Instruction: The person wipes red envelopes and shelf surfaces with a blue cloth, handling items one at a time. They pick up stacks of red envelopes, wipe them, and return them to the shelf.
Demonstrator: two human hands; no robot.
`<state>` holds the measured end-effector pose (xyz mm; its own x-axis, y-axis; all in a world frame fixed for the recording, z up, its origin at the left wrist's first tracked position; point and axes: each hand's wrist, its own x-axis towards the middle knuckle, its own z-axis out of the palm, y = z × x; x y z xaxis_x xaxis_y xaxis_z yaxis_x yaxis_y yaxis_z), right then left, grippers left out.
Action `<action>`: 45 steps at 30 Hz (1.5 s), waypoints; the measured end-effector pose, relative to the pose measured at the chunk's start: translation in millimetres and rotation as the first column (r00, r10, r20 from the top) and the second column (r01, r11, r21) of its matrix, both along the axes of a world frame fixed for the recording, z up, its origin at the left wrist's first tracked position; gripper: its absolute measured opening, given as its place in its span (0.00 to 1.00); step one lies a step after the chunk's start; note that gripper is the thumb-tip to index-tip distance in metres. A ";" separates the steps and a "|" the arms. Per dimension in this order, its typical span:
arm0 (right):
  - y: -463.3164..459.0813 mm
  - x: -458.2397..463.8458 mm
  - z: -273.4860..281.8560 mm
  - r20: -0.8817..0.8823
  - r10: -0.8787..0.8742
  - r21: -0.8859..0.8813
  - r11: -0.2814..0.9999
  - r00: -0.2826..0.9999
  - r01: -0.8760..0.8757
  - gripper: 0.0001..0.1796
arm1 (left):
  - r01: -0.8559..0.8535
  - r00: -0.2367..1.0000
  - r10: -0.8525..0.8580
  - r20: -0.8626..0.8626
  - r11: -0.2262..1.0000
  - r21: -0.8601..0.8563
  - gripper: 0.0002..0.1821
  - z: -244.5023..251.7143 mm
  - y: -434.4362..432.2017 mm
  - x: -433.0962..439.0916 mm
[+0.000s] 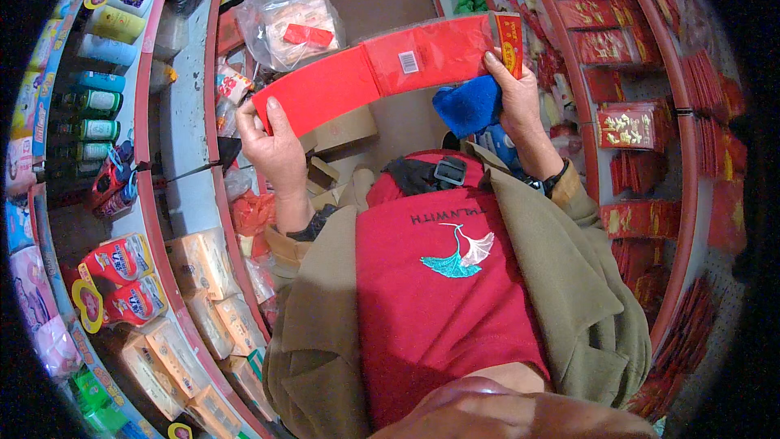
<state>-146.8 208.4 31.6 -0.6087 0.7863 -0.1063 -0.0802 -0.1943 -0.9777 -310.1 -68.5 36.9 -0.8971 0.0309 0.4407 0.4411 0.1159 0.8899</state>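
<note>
A long pack of red paper strips or envelopes (323,92) stretches between my hands, partly in clear plastic film with a barcode sticker. My left hand (274,134) grips its plain red end, thumb on top. The other end, with a printed yellow and red header, is pinched by my right hand (518,88). A blue cloth (466,107) is also held in the right hand, hanging below the pack. Beyond the pack, a clear plastic bag (289,27) of wrapped packets has a small red piece on it.
Shelves (143,103) of bottles, tissue packs (207,262) and detergent run along the left. On the right, shelves (594,164) hold red and gold packets (631,126). An opened cardboard box (344,128) lies on the floor below my hands.
</note>
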 end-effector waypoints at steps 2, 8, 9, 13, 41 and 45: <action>-0.6 2.1 0.3 -0.005 0.004 0.005 1.000 1.000 -0.004 0.17 | 0.005 1.000 -0.005 -0.003 1.000 0.002 0.06 0.4 -0.1 0.7; 1.8 9.7 -0.1 -0.009 0.011 -0.076 0.997 1.000 -0.011 0.17 | 0.148 0.976 -0.167 0.137 0.979 0.143 0.07 -5.1 1.7 -1.3; 3.0 10.5 -1.2 -0.037 0.024 -0.098 0.995 0.999 -0.027 0.18 | 0.158 0.969 -0.186 0.162 0.972 0.173 0.07 -6.3 2.2 -2.6; 8.9 11.7 -7.1 -0.053 0.035 -0.196 0.980 0.998 -0.045 0.18 | 0.181 0.937 -0.261 0.233 0.931 0.317 0.07 -11.8 4.9 -5.5; 2.7 -1.2 -23.4 -0.054 -0.052 -0.239 0.970 0.997 0.037 0.11 | 0.277 0.886 -0.409 0.220 0.846 0.456 0.06 -19.8 23.7 1.4; -4.2 -4.7 -20.6 -0.012 -0.010 -0.216 0.976 1.000 0.007 0.10 | 0.267 0.887 -0.395 0.241 0.862 0.430 0.07 -17.7 25.3 6.3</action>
<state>-151.5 204.2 11.0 -0.6042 0.7509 -0.2667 -0.0949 -0.4001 -0.9115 -303.9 -43.2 19.3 -0.9536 0.2411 0.1802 0.0856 -0.3565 0.9304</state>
